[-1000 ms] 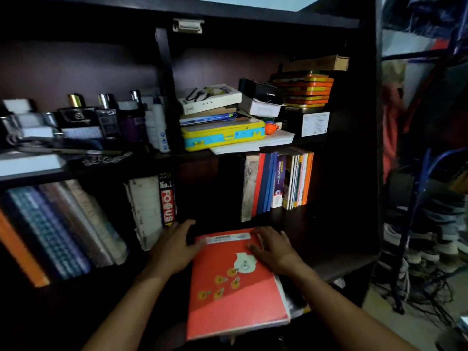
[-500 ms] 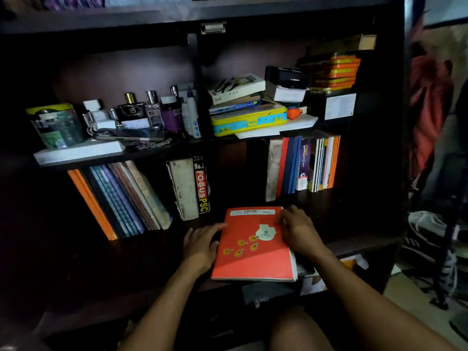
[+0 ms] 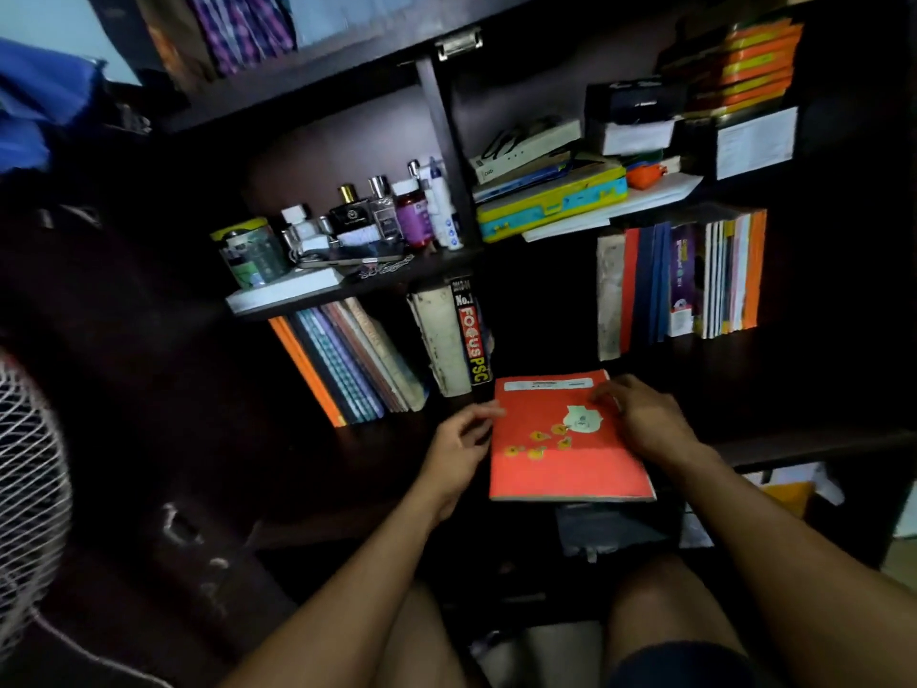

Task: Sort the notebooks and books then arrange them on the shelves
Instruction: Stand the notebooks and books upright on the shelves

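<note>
Shelf gap: lying open between the FOCUS PSC book (image 3: 474,335) and the right row of books (image 3: 680,283) — a red notebook (image 3: 560,449) (flat) is blocking its front.

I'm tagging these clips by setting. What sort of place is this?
Most likely a bedroom or living area at home. A dark wooden shelf unit mixes upright books with perfume bottles, folded clothes lie above, and a fan stands at the left.

You can't read the white label strip (image 3: 548,384) on the flat red notebook (image 3: 560,459); it's blurred. Your right hand (image 3: 640,419) hides that notebook's far right corner. The white wire-grille fan (image 3: 27,494) is cut off at the left edge.
</note>
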The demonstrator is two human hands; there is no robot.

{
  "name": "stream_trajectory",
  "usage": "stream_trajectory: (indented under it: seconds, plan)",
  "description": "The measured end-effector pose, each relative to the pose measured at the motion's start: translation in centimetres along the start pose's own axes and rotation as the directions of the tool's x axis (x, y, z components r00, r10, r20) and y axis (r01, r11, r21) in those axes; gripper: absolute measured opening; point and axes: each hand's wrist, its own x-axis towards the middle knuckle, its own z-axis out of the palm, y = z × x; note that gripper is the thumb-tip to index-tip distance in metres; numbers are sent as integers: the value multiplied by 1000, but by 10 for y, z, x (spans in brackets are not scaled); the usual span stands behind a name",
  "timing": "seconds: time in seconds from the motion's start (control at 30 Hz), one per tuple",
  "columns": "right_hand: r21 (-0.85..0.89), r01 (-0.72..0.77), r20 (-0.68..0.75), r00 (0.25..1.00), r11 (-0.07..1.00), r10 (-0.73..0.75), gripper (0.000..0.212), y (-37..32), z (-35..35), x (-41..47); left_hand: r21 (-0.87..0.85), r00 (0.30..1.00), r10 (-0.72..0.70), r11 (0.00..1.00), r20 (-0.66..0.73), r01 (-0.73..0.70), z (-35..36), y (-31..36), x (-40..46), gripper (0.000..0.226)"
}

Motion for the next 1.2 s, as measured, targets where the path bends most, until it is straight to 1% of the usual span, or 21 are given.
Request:
stream_trajectory:
  seconds: [0.07, 0.13, 0.17, 0.23, 0.27, 0.33, 0.4, 0.43, 0.47, 0.5, 0.53, 0.6, 0.67, 0.7, 0.8, 0.83, 0.9, 0.97, 1.03, 1.1, 1.2]
  plan:
    - [37, 10, -4, 1000, 999, -9, 29, -14, 9, -5, -63, 999, 34, 997, -27, -35, -9, 6, -6, 39]
    - [78, 11, -6, 1000, 997, -11, 28, -23, 18, -10, 112, 991, 100, 988, 89, -110, -23, 12, -13, 40]
    - [82, 2, 7, 1000, 997, -2, 25, -27, 21, -13, 282, 978, 136, 943, 158, -177, -31, 16, -18, 39]
    - [97, -17, 50, 999, 995, 12, 19, -37, 21, -13, 585, 939, 226, 737, 258, -338, -46, 18, -26, 38]
    - [80, -20, 84, 996, 997, 13, 15, -44, 19, -11, 668, 926, 259, 641, 275, -378, -52, 19, -30, 39]
    - [78, -1, 177, 984, 997, -13, 9, -59, 17, 2, 771, 923, 304, 519, 238, -370, -64, 26, -38, 47]
    - [18, 20, 278, 960, 1000, -24, 14, -82, 6, 14, 836, 917, 372, 452, 142, -313, -74, 43, -46, 41]
    - [61, 45, 269, 961, 997, -60, 13, -94, -3, 18, 842, 905, 418, 455, 85, -289, -78, 51, -48, 31]
    - [104, 20, 225, 973, 994, -43, 14, -107, -11, 23, 842, 891, 453, 472, 21, -260, -86, 57, -50, 27]
    - [157, 11, 160, 986, 988, -37, 19, -117, -18, 27, 839, 882, 468, 498, -48, -219, -93, 61, -52, 33]
    - [244, 20, 111, 993, 969, -49, 27, -126, -24, 32, 820, 880, 459, 546, -122, -171, -100, 62, -52, 38]
    - [298, 10, 59, 998, 955, -29, 44, -146, -27, 35, 716, 866, 397, 695, -304, -67, -115, 61, -54, 36]
    - [352, 16, 77, 996, 936, -46, 47, -163, -21, 30, 558, 834, 313, 830, -454, -8, -128, 59, -55, 33]
    - [375, 2, 108, 993, 927, -46, 47, -170, -14, 27, 502, 824, 283, 865, -490, 1, -131, 59, -55, 34]
    - [271, 29, 217, 972, 962, -91, 42, -188, 13, 19, 373, 849, 157, 926, -505, 51, -136, 64, -57, 43]
    - [211, 53, 247, 963, 976, -106, 42, -193, 22, 15, 338, 862, 115, 939, -494, 69, -136, 63, -55, 50]
    - [105, 84, 334, 936, 991, -115, 52, -195, 46, 8, 385, 888, 62, 913, -455, 134, -136, 49, -50, 60]
    - [-68, 120, 379, 921, 990, -85, 62, -194, 70, -5, 458, 897, 0, 860, -442, 226, -133, 32, -45, 52]
    - [-211, 194, 343, 933, 958, -113, 59, -187, 88, -15, 419, 874, -36, 867, -485, 269, -128, 20, -44, 40]
    - [-215, 237, 288, 942, 947, -171, 52, -181, 97, -17, 414, 863, -10, 874, -505, 253, -125, 13, -45, 36]
    - [-185, 269, 258, 941, 945, -217, 45, -175, 98, -13, 505, 858, 65, 830, -510, 237, -115, 5, -47, 36]
